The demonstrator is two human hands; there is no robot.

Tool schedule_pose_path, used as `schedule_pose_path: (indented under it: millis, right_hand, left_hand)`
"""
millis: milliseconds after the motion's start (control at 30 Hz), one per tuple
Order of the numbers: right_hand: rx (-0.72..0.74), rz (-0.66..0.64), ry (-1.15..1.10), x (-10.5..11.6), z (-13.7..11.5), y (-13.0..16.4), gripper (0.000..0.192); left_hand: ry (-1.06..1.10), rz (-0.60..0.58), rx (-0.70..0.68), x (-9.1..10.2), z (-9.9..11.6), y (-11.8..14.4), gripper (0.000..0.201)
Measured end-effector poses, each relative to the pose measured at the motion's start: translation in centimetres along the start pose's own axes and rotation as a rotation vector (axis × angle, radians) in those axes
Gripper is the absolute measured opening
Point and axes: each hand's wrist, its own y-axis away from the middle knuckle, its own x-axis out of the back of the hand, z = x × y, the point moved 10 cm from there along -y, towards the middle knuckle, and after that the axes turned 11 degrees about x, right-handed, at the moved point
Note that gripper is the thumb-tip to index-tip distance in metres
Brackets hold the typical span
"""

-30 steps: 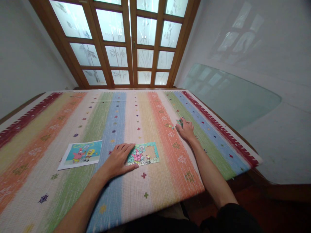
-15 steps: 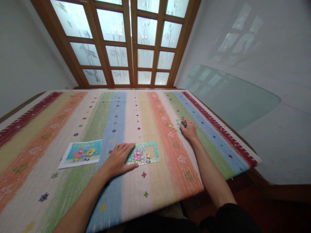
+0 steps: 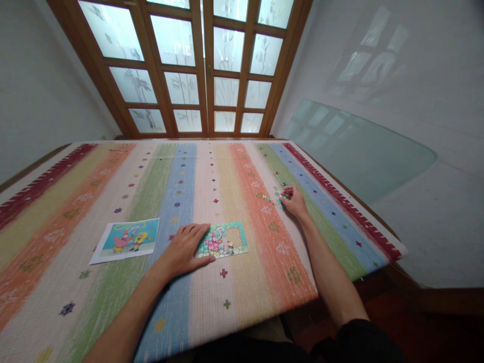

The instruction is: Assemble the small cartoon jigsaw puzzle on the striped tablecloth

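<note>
- We are picking a piece: our right hand (image 3: 294, 200) has its fingers curled among the small loose puzzle pieces (image 3: 278, 194) on the table's (image 3: 75, 201) far right; whether it grips one, we cannot tell
- Our left hand (image 3: 185, 248) lies flat, fingers spread, steadying the half-built rectangular cartoon jigsaw (image 3: 226, 239) in the near middle
- Next, we judge, calls for a pinch-lift and carrying across to the jigsaw's gap

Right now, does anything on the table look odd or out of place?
Nothing looks spilled or damaged. The jigsaw puzzle under the left hand has an unfilled gap; loose pieces lie by the right hand.

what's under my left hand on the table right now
Your left hand lies flat on the left end of the partly built puzzle, which rests on the striped mat. The puzzle's right part, with its unfilled gap, shows; the pieces beneath your palm are covered.
</note>
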Motion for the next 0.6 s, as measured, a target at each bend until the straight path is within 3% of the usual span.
schedule_pose_path:
  millis: [333, 600]
  right_hand:
    - [0.013, -0.001, -0.230, -0.1, -2.3, 0.0, 0.032]
    - [-0.007, -0.210, -0.648, -3.0, -7.3, 1.9, 0.048]
  left_hand:
    - [-0.018, -0.009, 0.007, 0.0, 0.0, 0.0, 0.072]
    - [0.017, -0.007, 0.012, 0.1, 0.0, 0.0, 0.070]
